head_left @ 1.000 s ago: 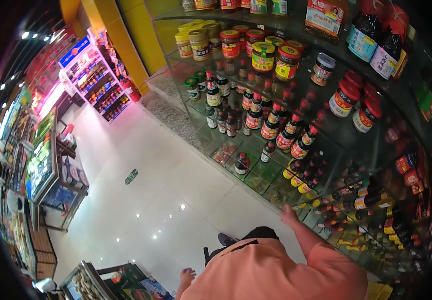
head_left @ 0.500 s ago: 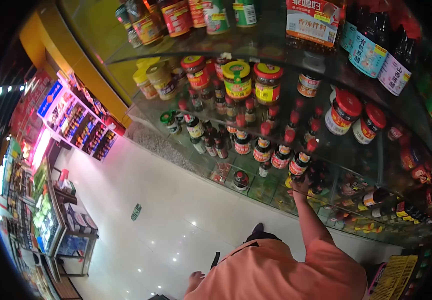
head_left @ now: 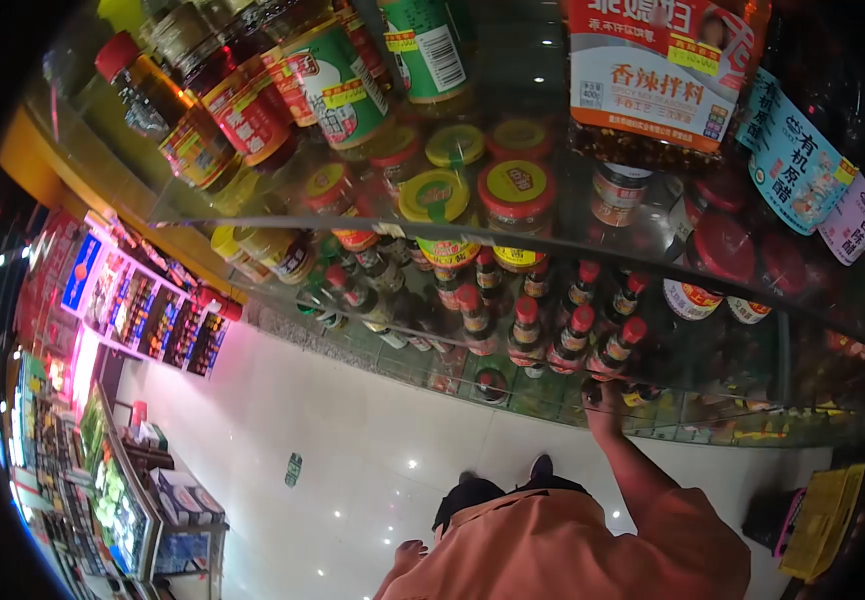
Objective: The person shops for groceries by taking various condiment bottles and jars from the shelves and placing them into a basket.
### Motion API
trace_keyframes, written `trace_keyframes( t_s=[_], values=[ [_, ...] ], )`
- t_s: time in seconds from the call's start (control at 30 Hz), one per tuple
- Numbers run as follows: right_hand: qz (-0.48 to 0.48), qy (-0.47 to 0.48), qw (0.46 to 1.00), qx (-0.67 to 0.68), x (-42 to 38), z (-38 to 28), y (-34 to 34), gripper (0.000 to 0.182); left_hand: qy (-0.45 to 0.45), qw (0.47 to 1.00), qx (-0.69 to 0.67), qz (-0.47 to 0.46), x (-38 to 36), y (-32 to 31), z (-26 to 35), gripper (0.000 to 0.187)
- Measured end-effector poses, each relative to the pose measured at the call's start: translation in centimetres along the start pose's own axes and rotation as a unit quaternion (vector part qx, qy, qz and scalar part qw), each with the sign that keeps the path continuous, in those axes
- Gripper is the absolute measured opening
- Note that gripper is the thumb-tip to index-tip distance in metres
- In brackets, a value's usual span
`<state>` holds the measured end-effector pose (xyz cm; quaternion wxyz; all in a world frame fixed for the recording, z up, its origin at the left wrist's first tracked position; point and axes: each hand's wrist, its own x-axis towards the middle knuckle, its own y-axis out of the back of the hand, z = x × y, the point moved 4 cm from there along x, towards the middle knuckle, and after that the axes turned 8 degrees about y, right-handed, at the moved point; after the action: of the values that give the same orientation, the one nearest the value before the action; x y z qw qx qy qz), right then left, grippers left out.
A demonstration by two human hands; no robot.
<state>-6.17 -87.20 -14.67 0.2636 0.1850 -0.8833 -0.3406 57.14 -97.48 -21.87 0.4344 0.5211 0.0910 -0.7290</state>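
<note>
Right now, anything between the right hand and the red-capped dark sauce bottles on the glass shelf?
Head view: nothing visible; right hand sits directly beneath the red-capped dark sauce bottles, at the glass shelf edge. Contact unclear.

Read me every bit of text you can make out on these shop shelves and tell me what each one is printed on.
"香辣拌料": red and white packet on the top glass shelf.
"有机原醋": pale blue label on a dark bottle at upper right.
"400": small print at the left edge of that packet.
Too blurred or small: the green can with a barcode, the red-labelled jars, the yellow-lidded jars, the red-capped dark bottles by the right hand, and the distant shop signs.
</note>
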Motion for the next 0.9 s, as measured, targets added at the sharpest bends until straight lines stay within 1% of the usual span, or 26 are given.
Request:
trace_keyframes(
  t_s=[0.03, 0.07, 0.1, 0.13, 0.17, 0.2, 0.23, 0.3, 0.33, 0.37, 0.43, 0.47, 0.5, 0.57, 0.6, 0.63, 0.7, 0.77, 0.8, 0.83, 0.9],
  values=[
    [-0.009, 0.070, 0.997, -0.037, -0.6, -1.7, 1.0, 0.030, -0.004, 1.000, 0.009, -0.005, 1.6, 1.1, 0.6, 0.037],
    [-0.045, 0.070, 0.994, -0.070, -0.7, -5.1, 2.9, 0.029, -0.070, 0.994, 0.080, -0.026, 4.0, 2.1, 0.9, 0.037],
    [-0.038, 0.060, 0.995, -0.077, -1.6, -5.2, 2.7, 0.029, -0.104, 0.986, 0.121, -0.044, 6.0, 2.8, 1.8, 0.036],
    [-0.024, 0.052, 0.997, -0.056, -2.9, -5.3, 2.5, 0.030, -0.140, 0.976, 0.160, -0.059, 7.7, 3.5, 3.1, 0.036],
    [-0.011, 0.044, 0.998, -0.035, -4.0, -5.4, 2.4, 0.030, -0.147, 0.967, 0.205, -0.044, 9.7, 4.4, 4.4, 0.035],
    [0.024, 0.074, 0.994, -0.072, -4.3, -6.8, 3.2, 0.030, -0.153, 0.959, 0.233, -0.041, 10.7, 5.1, 6.5, 0.034],
    [0.030, 0.060, 0.995, -0.080, -4.8, -7.5, 3.4, 0.030, -0.159, 0.951, 0.262, -0.038, 11.8, 5.8, 8.4, 0.034],
    [0.003, -0.070, 0.995, 0.072, -5.8, -8.9, 3.7, 0.026, -0.064, 0.988, 0.128, -0.052, 13.6, 6.5, 13.4, 0.032],
    [0.008, -0.128, 0.983, 0.131, -6.5, -10.6, 4.3, 0.022, -0.098, 0.982, 0.145, -0.065, 14.3, 6.5, 16.2, 0.032],
    [0.019, -0.142, 0.982, 0.123, -7.4, -11.4, 4.5, 0.022, -0.132, 0.975, 0.160, -0.080, 15.3, 6.2, 18.5, 0.031],
    [0.066, -0.219, 0.958, 0.172, -9.6, -12.1, 4.9, 0.021, -0.206, 0.954, 0.177, -0.127, 16.0, 4.4, 23.3, 0.031],
    [0.106, -0.266, 0.926, 0.247, -10.4, -12.9, 5.7, 0.018, -0.233, 0.938, 0.207, -0.155, 14.8, 2.9, 26.4, 0.033],
    [0.119, -0.280, 0.922, 0.240, -11.5, -13.4, 6.1, 0.018, -0.259, 0.919, 0.237, -0.182, 13.3, 1.3, 29.2, 0.036],
    [0.222, -0.341, 0.852, 0.329, -13.8, -13.7, 7.1, 0.021, -0.224, 0.902, 0.211, -0.304, 11.9, -2.6, 32.3, 0.048],
    [0.251, -0.383, 0.809, 0.368, -13.9, -15.7, 8.5, 0.021, -0.192, 0.891, 0.198, -0.362, 10.0, -4.8, 33.8, 0.056],
    [0.269, -0.392, 0.801, 0.364, -13.8, -17.3, 10.0, 0.021, -0.158, 0.876, 0.186, -0.417, 7.3, -7.0, 35.3, 0.064],
    [0.346, -0.418, 0.716, 0.439, -14.8, -19.2, 12.2, 0.023, -0.122, 0.832, 0.205, -0.500, 0.3, -11.1, 37.5, 0.078],
    [0.374, -0.417, 0.703, 0.438, -16.8, -18.6, 13.4, 0.026, -0.072, 0.758, 0.194, -0.619, -3.6, -14.4, 37.4, 0.085],
    [0.389, -0.424, 0.682, 0.451, -17.4, -18.9, 14.5, 0.027, -0.055, 0.733, 0.164, -0.658, -4.5, -15.9, 36.8, 0.081],
    [0.404, -0.428, 0.662, 0.464, -18.3, -18.8, 15.5, 0.028, -0.050, 0.724, 0.179, -0.664, -5.8, -17.4, 36.6, 0.081],
    [0.423, -0.424, 0.656, 0.459, -20.9, -17.7, 17.5, 0.030, -0.169, 0.718, 0.261, -0.622, -8.5, -20.0, 36.2, 0.069]
  ],
)
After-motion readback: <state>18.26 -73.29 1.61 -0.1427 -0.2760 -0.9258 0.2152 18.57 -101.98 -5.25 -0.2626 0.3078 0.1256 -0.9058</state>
